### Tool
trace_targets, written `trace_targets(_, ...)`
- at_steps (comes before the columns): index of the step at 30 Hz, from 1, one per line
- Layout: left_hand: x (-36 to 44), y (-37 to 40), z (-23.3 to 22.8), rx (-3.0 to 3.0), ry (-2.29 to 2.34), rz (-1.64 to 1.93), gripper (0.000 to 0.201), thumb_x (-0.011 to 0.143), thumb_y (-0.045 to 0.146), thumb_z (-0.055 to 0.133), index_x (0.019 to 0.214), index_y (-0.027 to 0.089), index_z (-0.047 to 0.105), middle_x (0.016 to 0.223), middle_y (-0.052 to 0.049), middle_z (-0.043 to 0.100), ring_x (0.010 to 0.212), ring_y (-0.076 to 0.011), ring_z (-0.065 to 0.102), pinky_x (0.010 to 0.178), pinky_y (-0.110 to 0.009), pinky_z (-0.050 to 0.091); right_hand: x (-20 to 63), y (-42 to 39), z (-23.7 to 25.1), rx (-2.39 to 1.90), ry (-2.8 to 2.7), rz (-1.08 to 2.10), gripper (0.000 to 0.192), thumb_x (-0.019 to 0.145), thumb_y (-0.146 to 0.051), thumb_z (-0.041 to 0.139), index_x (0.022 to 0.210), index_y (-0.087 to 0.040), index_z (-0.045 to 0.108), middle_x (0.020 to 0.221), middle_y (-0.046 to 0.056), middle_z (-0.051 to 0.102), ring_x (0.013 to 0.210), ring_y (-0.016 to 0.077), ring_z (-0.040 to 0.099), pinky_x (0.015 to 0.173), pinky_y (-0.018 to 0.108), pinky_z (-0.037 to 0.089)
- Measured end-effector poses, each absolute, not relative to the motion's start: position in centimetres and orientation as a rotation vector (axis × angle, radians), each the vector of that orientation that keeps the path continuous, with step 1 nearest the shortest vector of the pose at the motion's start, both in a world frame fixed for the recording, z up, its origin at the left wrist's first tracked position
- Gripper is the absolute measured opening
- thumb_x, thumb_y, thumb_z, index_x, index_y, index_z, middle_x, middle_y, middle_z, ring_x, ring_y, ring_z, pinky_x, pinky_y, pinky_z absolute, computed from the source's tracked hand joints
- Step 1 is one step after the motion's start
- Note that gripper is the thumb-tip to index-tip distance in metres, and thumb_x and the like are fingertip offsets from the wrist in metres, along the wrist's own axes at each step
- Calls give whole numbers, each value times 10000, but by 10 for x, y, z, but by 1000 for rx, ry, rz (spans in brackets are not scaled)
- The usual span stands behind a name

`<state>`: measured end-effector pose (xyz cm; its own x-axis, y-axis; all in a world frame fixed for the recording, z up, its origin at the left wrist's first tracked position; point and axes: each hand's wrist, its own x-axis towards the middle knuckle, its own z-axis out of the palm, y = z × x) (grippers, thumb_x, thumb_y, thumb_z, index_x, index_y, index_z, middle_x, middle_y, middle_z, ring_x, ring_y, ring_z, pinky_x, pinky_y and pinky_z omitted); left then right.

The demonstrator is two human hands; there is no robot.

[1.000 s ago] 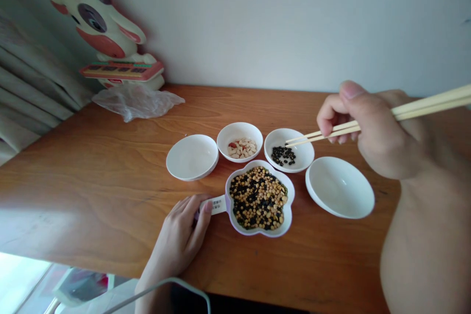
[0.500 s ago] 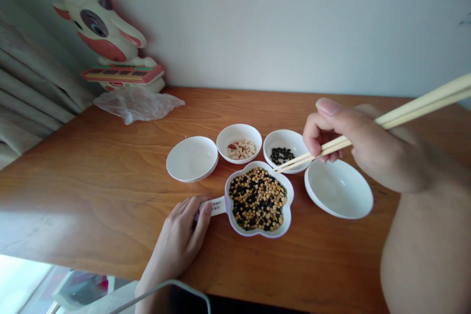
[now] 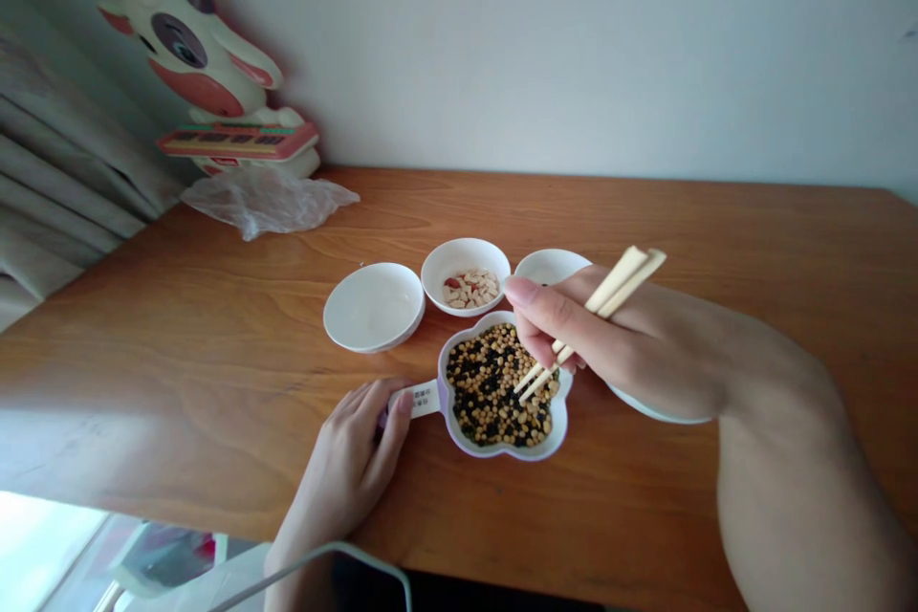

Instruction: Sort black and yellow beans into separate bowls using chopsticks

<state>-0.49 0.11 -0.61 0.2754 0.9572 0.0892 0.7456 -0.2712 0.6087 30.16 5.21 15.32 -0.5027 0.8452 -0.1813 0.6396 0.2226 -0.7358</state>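
Note:
My left hand (image 3: 359, 449) is closed around the handle of a white, purple-rimmed, flower-shaped bowl (image 3: 443, 402). Mixed yellow and black beans (image 3: 494, 392) fill the bowl. In my right hand (image 3: 595, 325) is a pair of wooden chopsticks (image 3: 609, 292), their tips slightly apart among the beans at the bowl's right side. Behind the bowl stands a white bowl (image 3: 439, 260) holding pale seeds and a few reddish ones (image 3: 469, 289). My right hand mostly covers another white bowl (image 3: 549, 260), whose contents are nearly all hidden, and a further white bowl (image 3: 660, 413) beneath the wrist.
An empty white bowl (image 3: 373, 306) sits left of the seed bowl. At the back left, a cow-shaped toy keyboard (image 3: 236, 142) leans near the wall with a crumpled clear plastic bag (image 3: 269, 201) before it. A pale cable (image 3: 337, 550) crosses near my left forearm.
My right hand has moved left and down, bringing the chopstick tips from the bowl's upper right rim into the beans. The tips have spread a little. My left hand stays on the handle.

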Motion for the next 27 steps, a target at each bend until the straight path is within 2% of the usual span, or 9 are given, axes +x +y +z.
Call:
trace_targets(10, -5, 1, -5, 2095, 1533, 634, 224, 1109, 398, 444, 1132, 269, 626, 1033, -23, 735, 951, -225, 679, 867, -320, 486, 300, 53, 151, -1492, -2221, 1101, 620, 1049, -702, 261, 845, -222, 596, 736, -9, 579, 638, 135, 501, 608, 326, 349)
trace_targets(22, -5, 0, -5, 2096, 1531, 635, 226, 1108, 404, 444, 1133, 267, 622, 1032, -20, 725, 942, -216, 674, 875, -323, 483, 297, 56, 149, -1455, -2232, 1114, 673, 1045, -714, 222, 782, -210, 582, 701, -13, 518, 610, 124, 452, 580, 310, 343)
trace_targets(27, -4, 1, -3, 2095, 1544, 624, 231, 1108, 409, 442, 1137, 266, 621, 1037, -22, 726, 951, -217, 677, 871, -322, 486, 304, 60, 147, -1402, -2203, 1146, 654, 1060, -685, 248, 736, -203, 549, 686, -12, 524, 636, 129, 483, 639, 307, 379)
